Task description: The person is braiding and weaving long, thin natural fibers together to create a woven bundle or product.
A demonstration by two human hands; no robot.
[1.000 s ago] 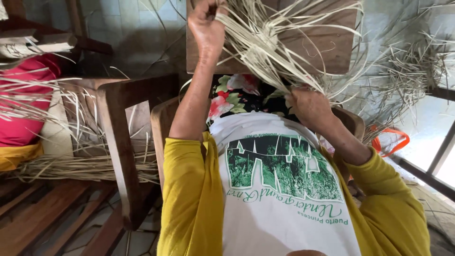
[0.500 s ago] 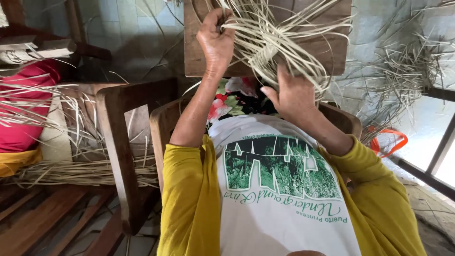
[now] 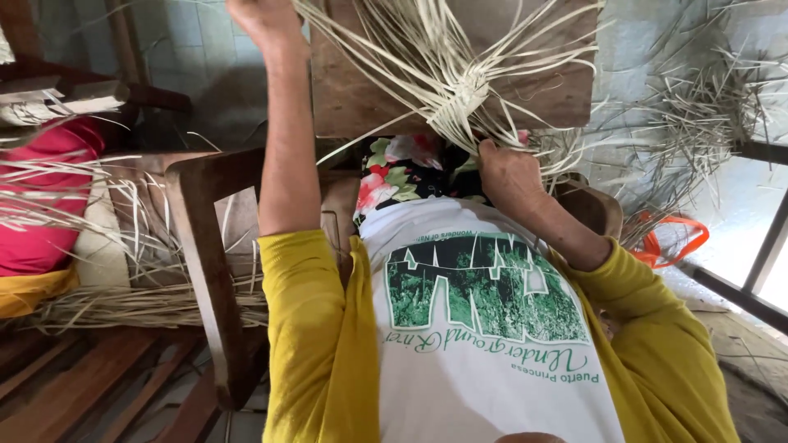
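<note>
Up high, I am raising my left hand toward the top edge of the view, fist closed around a fan of pale, flat strips that run down slantwise to a woven knot. Those strips are thin, dry and ribbon-like, stiff enough to hold straight lines, and they are crossing one another where the weave begins. Lower and to the right, my right hand is pressing its curled fingers into the strands just beneath that knot, pinching them tight against the work. Behind the weave, a flat wooden board is standing, brown, scratched and dull, and the strips are spreading across its face.

I am wearing yellow sleeves of soft knit cloth and a white shirt with a green print, and a dark flowered cloth is lying on my lap below the weave. A wooden chair with a smooth, curved arm is standing just to my left. Beyond it, loose bundles of the same fibre are lying on a slatted wooden bench, beside a pink and yellow cloth. On the right, more tangled strands are heaped against the pale wall, and an orange plastic loop is resting on the floor near them.
</note>
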